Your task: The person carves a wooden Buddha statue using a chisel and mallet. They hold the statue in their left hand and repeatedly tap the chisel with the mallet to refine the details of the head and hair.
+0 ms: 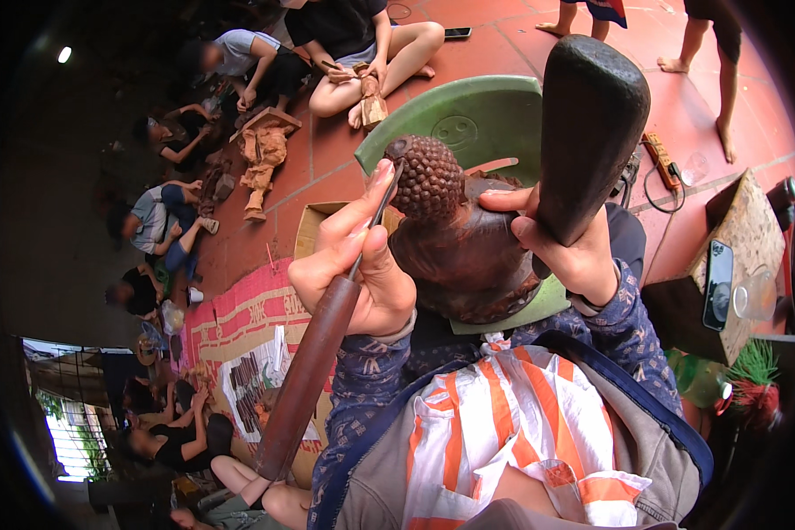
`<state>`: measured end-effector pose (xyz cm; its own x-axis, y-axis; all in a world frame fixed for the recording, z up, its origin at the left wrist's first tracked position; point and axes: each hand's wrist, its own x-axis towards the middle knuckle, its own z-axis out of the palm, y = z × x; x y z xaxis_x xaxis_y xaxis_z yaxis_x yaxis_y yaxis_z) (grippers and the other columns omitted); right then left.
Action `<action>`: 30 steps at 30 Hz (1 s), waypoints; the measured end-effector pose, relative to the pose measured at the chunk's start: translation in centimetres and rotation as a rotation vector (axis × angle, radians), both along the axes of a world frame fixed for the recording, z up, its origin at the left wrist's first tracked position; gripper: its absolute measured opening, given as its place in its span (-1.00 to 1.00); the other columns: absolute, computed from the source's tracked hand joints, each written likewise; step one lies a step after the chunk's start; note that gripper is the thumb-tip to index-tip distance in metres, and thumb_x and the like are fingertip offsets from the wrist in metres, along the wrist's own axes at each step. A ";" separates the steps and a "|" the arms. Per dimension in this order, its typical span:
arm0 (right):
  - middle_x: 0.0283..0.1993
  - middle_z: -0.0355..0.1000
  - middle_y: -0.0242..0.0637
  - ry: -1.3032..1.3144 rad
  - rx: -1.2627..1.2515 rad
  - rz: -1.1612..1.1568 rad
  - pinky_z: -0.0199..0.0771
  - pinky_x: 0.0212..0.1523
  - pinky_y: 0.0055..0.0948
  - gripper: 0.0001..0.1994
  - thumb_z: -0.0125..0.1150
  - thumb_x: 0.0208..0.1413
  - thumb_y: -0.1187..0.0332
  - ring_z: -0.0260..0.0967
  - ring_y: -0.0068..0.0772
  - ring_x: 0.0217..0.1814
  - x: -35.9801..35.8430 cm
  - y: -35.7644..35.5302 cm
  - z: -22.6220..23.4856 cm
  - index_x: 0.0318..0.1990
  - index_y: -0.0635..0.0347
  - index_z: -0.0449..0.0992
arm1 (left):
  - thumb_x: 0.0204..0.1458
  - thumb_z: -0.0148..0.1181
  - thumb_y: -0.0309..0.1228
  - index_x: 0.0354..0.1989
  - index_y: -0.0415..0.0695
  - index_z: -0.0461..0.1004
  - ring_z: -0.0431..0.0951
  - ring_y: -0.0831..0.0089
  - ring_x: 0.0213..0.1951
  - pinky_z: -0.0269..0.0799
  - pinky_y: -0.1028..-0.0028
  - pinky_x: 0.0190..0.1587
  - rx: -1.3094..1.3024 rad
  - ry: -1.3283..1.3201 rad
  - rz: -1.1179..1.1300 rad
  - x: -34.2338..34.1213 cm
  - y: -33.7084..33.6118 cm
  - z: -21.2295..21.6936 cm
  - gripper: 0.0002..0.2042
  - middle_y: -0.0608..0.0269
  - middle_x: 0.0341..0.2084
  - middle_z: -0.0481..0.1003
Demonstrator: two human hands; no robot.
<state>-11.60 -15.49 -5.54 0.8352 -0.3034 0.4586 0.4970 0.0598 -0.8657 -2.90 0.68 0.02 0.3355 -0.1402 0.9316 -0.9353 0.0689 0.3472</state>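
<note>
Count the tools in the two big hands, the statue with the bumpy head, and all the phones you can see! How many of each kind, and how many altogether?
Carving tool: 1, in the left hand
Mallet: 1, in the right hand
Bumpy-headed statue: 1
Phones: 2
Total: 5

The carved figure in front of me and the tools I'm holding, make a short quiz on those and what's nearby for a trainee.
1. Which hand holds the carving tool, and which the dark mallet?
2. True or false: the head of the carved figure is smooth.
3. Fill the gap: beside the clear cup on the wooden block lies a ____.

Key:
1. Left hand, carving tool; right hand, dark mallet.
2. False: rounded knobs cover it.
3. Phone.
</note>
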 end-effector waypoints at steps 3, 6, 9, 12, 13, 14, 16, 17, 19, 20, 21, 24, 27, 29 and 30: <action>-0.11 0.56 -0.16 0.010 0.010 0.014 0.42 -0.02 -0.50 -0.74 0.21 0.01 0.58 0.48 -0.47 -0.08 0.0 -0.1 -0.2 -0.09 0.35 0.52 | 0.20 0.04 -0.42 -0.29 -0.23 0.04 0.59 -0.08 -0.23 0.56 0.16 -0.11 -0.019 -0.045 0.087 -0.2 -0.8 -0.2 -0.74 -0.40 -0.36 0.48; -0.11 0.55 -0.17 0.010 -0.003 0.023 0.41 -0.01 -0.49 -0.73 0.21 0.02 0.57 0.48 -0.47 -0.08 -0.1 -0.3 -0.2 -0.08 0.34 0.52 | 0.21 0.02 -0.43 -0.29 -0.23 0.04 0.58 -0.11 -0.18 0.50 0.08 -0.03 -0.034 -0.027 0.081 -0.3 -1.1 -0.2 -0.75 -0.41 -0.34 0.48; -0.11 0.55 -0.17 0.000 -0.019 0.030 0.40 0.01 -0.49 -0.73 0.21 0.02 0.56 0.47 -0.47 -0.06 0.0 -0.3 0.1 -0.08 0.34 0.53 | 0.21 0.02 -0.43 -0.29 -0.22 0.04 0.57 -0.11 -0.14 0.42 -0.01 0.06 -0.070 0.056 0.030 -0.1 -0.9 0.1 -0.75 -0.40 -0.32 0.49; -0.11 0.55 -0.18 0.005 -0.040 0.021 0.39 0.03 -0.48 -0.73 0.21 0.03 0.55 0.47 -0.46 -0.05 0.0 -0.3 0.0 -0.08 0.33 0.53 | 0.18 0.09 -0.41 -0.29 -0.17 0.10 0.59 -0.04 -0.16 0.35 -0.07 0.12 -0.180 0.315 -0.119 0.3 -0.3 0.3 -0.76 -0.19 -0.35 0.54; -0.11 0.55 -0.19 0.003 -0.047 0.017 0.38 0.03 -0.48 -0.73 0.21 0.03 0.55 0.47 -0.46 -0.05 0.0 -0.3 -0.1 -0.08 0.33 0.53 | 0.20 0.05 -0.40 -0.27 -0.17 0.18 0.58 -0.04 -0.13 0.45 0.04 0.05 -0.215 0.398 -0.297 1.4 0.3 -0.2 -0.82 -0.21 -0.32 0.54; -0.11 0.55 -0.19 0.003 -0.034 0.010 0.38 0.03 -0.48 -0.74 0.21 0.02 0.55 0.47 -0.46 -0.05 -0.1 -0.2 -0.2 -0.08 0.33 0.53 | 0.22 0.02 -0.39 -0.25 -0.18 0.27 0.57 -0.03 -0.10 0.55 0.15 -0.02 -0.247 0.478 -0.475 2.5 1.0 -0.7 -0.87 -0.24 -0.28 0.54; -0.11 0.55 -0.19 0.011 -0.009 -0.010 0.38 0.03 -0.48 -0.74 0.20 0.02 0.56 0.47 -0.46 -0.06 -0.3 0.0 -0.4 -0.09 0.33 0.54 | 0.25 -0.04 -0.34 -0.21 -0.15 0.33 0.57 0.01 -0.09 0.55 0.20 -0.01 -0.345 0.569 -0.563 3.1 1.7 -0.8 -0.86 -0.23 -0.19 0.53; -0.10 0.53 -0.08 0.010 -0.027 -0.027 0.35 0.07 -0.38 -0.82 0.17 0.02 0.57 0.45 -0.34 -0.01 -0.4 0.1 -0.4 -0.18 0.34 0.48 | 0.26 -0.06 -0.33 -0.20 -0.15 0.33 0.57 0.01 -0.09 0.55 0.21 -0.01 -0.363 0.552 -0.534 3.7 2.2 -1.0 -0.85 -0.24 -0.17 0.52; -0.09 0.49 0.15 0.010 -0.070 -0.043 0.31 0.15 -0.19 -0.94 0.11 0.02 0.60 0.43 -0.10 0.07 -0.3 0.4 -0.2 -0.36 0.36 0.36 | 0.24 -0.03 -0.34 -0.26 -0.15 0.15 0.59 -0.02 -0.18 0.59 0.16 -0.05 -0.418 0.575 -0.337 3.4 2.8 -0.3 -0.82 -0.11 -0.30 0.53; -0.08 0.49 0.16 0.027 -0.084 -0.048 0.33 0.12 -0.21 -0.94 0.10 0.03 0.60 0.43 -0.10 0.07 -0.3 0.4 -0.2 -0.36 0.35 0.34 | 0.25 -0.03 -0.34 -0.26 -0.15 0.14 0.59 -0.03 -0.18 0.59 0.16 -0.05 -0.394 0.525 -0.306 3.3 2.9 -0.2 -0.82 -0.14 -0.31 0.52; -0.08 0.49 0.16 0.048 -0.102 -0.057 0.36 0.09 -0.23 -0.93 0.10 0.04 0.61 0.43 -0.10 0.07 -0.4 0.4 -0.3 -0.35 0.34 0.33 | 0.25 -0.04 -0.34 -0.25 -0.15 0.13 0.59 -0.04 -0.18 0.58 0.16 -0.04 -0.372 0.479 -0.278 3.3 2.9 -0.3 -0.82 -0.16 -0.31 0.52; -0.08 0.48 0.17 0.050 -0.071 -0.071 0.46 -0.06 -0.33 -0.91 0.08 0.05 0.61 0.44 -0.14 0.04 -0.5 0.5 -0.3 -0.34 0.32 0.29 | 0.26 -0.06 -0.33 -0.22 -0.16 0.14 0.59 -0.03 -0.22 0.58 0.16 -0.09 -0.316 0.404 -0.247 3.0 2.7 -0.7 -0.82 -0.22 -0.35 0.51; -0.10 0.52 0.03 0.041 0.047 -0.080 0.46 -0.15 -0.44 -0.89 0.12 0.05 0.58 0.46 -0.35 -0.12 -0.4 0.8 -0.4 -0.25 0.39 0.45 | 0.27 -0.07 -0.29 -0.17 -0.15 0.15 0.61 0.01 -0.27 0.60 0.27 -0.18 -0.200 0.321 -0.241 2.9 3.1 -1.0 -0.80 -0.17 -0.40 0.51; -0.11 0.54 -0.04 0.067 0.089 -0.086 0.43 -0.21 -0.50 -0.85 0.13 0.05 0.57 0.46 -0.47 -0.23 -0.6 0.9 -0.3 -0.22 0.43 0.54 | 0.26 -0.07 -0.29 -0.16 -0.16 0.14 0.61 -0.01 -0.27 0.61 0.24 -0.18 -0.177 0.336 -0.257 2.8 3.5 -0.9 -0.79 -0.17 -0.40 0.52; -0.11 0.54 -0.03 0.092 0.082 -0.089 0.43 -0.25 -0.52 -0.86 0.13 0.05 0.57 0.45 -0.50 -0.27 -0.7 1.0 -0.1 -0.23 0.43 0.53 | 0.26 -0.06 -0.29 -0.16 -0.16 0.14 0.61 -0.01 -0.27 0.61 0.23 -0.18 -0.163 0.342 -0.265 2.8 3.6 -0.9 -0.79 -0.17 -0.40 0.52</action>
<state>-12.32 -14.52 -5.62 0.8407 -0.4116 0.3518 0.4220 0.0909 -0.9020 -0.13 4.23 -0.85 0.5996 -0.1229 0.7908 -0.7120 0.3693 0.5972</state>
